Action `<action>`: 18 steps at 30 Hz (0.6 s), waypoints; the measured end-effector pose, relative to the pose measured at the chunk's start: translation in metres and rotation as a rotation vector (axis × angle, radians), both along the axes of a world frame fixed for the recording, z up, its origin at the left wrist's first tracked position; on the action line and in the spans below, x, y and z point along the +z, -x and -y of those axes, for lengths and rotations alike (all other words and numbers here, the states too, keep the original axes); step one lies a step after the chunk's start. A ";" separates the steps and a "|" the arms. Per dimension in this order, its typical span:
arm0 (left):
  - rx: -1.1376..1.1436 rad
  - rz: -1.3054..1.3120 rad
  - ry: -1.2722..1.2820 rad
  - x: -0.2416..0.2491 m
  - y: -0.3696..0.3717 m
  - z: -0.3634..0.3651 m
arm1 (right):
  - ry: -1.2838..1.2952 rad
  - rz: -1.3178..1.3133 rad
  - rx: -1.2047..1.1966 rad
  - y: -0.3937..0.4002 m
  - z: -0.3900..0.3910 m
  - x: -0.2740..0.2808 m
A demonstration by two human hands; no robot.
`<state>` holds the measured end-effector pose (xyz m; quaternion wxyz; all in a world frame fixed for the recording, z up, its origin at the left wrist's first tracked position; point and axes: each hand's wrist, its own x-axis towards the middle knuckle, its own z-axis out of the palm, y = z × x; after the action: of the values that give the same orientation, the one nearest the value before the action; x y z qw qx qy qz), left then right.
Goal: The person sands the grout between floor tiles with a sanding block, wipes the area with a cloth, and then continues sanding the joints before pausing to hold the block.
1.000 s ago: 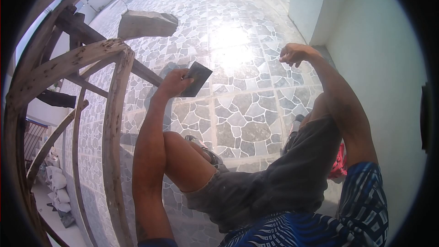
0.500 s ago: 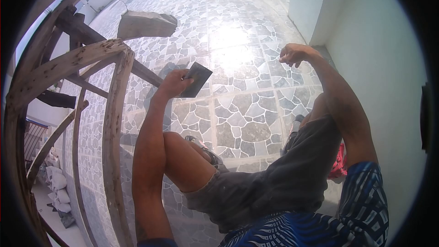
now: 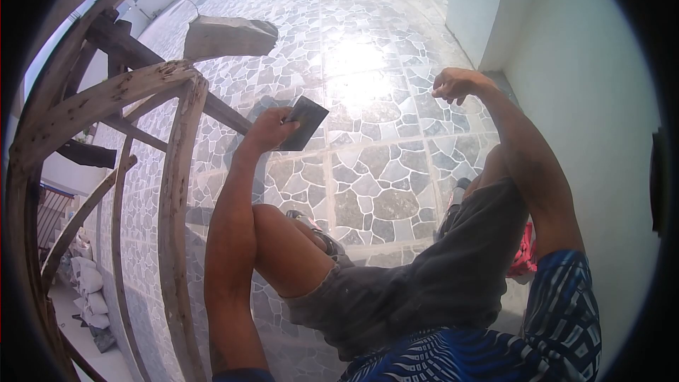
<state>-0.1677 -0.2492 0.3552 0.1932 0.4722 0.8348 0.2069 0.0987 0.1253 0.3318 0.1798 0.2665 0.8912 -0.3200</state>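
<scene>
A dark, flat rectangular piece (image 3: 308, 126) is gripped at its left edge by my left hand (image 3: 271, 129), thumb on top, above the stone-patterned floor (image 3: 375, 177). My right hand (image 3: 455, 85) hangs apart from it at the upper right, near the wall. Its fingers are curled down and pressed together, and what they hold, if anything, is too small to make out.
Weathered wooden framing (image 3: 175, 191) stands close on my left. Beyond it a grey slab-like piece (image 3: 230, 37) juts over the floor. A pale wall (image 3: 580, 134) runs along my right. Something red (image 3: 523, 255) lies beside my leg. White bags (image 3: 90, 283) are at lower left.
The grey slab-like piece beyond the framing appears shifted very slightly to the right. Both hands have stayed in place.
</scene>
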 end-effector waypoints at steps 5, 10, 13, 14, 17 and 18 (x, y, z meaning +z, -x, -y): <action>-0.001 0.009 0.006 0.004 -0.003 0.000 | -0.009 -0.002 -0.004 0.000 0.000 -0.001; -0.026 0.011 -0.021 0.001 -0.001 0.001 | -0.010 -0.007 -0.003 0.000 -0.001 -0.001; -0.034 -0.014 -0.025 -0.004 0.004 0.001 | -0.002 -0.006 -0.001 -0.001 0.000 0.000; -0.036 -0.016 -0.029 -0.004 0.004 0.001 | -0.001 -0.005 0.000 0.000 0.000 0.000; -0.021 -0.011 -0.009 -0.003 0.003 0.000 | 0.002 -0.001 0.003 0.001 -0.002 -0.001; -0.012 -0.008 0.003 -0.001 0.001 0.000 | 0.003 0.000 0.004 0.001 -0.002 -0.001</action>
<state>-0.1692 -0.2493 0.3545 0.1917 0.4776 0.8331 0.2025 0.0979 0.1271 0.3304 0.1807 0.2645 0.8913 -0.3209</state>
